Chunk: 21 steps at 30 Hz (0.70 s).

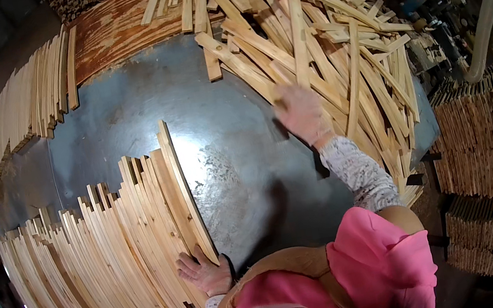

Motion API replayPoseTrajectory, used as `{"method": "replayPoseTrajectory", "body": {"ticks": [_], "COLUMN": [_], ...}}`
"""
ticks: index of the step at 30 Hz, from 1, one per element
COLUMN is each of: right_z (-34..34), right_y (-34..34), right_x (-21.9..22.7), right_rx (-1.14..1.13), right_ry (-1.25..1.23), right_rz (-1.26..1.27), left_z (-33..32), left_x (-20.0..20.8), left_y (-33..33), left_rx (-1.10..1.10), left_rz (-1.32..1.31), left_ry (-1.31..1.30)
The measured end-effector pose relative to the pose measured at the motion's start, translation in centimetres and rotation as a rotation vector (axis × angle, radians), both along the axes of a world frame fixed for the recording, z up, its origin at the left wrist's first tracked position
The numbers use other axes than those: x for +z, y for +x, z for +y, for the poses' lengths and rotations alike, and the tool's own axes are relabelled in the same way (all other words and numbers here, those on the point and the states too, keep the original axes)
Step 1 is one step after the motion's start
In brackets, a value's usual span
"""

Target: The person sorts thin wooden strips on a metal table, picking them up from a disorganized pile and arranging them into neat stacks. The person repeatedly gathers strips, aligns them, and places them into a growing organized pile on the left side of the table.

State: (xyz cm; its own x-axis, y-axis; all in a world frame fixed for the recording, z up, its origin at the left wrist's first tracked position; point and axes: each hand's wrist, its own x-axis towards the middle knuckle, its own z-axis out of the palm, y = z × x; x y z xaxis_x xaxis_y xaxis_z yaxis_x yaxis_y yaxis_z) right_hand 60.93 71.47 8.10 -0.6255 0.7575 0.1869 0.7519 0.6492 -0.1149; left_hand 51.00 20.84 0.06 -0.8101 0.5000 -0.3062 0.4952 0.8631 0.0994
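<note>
My left hand [206, 273] rests with fingers spread against the near end of a row of wooden strips [114, 261], beside the row's right edge. The last strip on that side [183, 190] stands on its narrow edge and reaches a little farther out than its neighbours. My right hand [301, 112] is over the left side of a loose pile of wooden slats [335, 61], at the end of one slat. Its fingers are smeared by motion, so whether they grip the slat does not show.
A grey metal table [224, 138] lies under the wood. At the far left stands another row of strips [31, 95], next to a reddish-brown board [115, 29]. Stacked wood bundles [485, 140] stand off the table's right side. A pale pipe [486, 26] slants above them.
</note>
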Motion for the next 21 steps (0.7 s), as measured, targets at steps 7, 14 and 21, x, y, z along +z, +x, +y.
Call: {"method": "replayPoseTrajectory", "body": {"ticks": [7, 14, 21], "right_z": [4.8, -4.8, 4.9], "right_y": [3.2, 3.3, 10.1], "right_x": [1.2, -1.7, -1.4], "right_rx": [-0.412, -0.08, -0.273], "right_ry": [-0.251, -0.293, -0.124], "right_rz": [0.326, 0.247, -0.14], "left_z": [5.8, 20.8, 20.2], "left_x": [6.4, -1.9, -2.4], "left_y": [-1.5, -1.6, -1.5], "left_rx": [-0.091, 0.345, 0.673], "left_rz": [-0.212, -1.321, -1.554], "left_ry": [0.479, 0.862, 0.973]}}
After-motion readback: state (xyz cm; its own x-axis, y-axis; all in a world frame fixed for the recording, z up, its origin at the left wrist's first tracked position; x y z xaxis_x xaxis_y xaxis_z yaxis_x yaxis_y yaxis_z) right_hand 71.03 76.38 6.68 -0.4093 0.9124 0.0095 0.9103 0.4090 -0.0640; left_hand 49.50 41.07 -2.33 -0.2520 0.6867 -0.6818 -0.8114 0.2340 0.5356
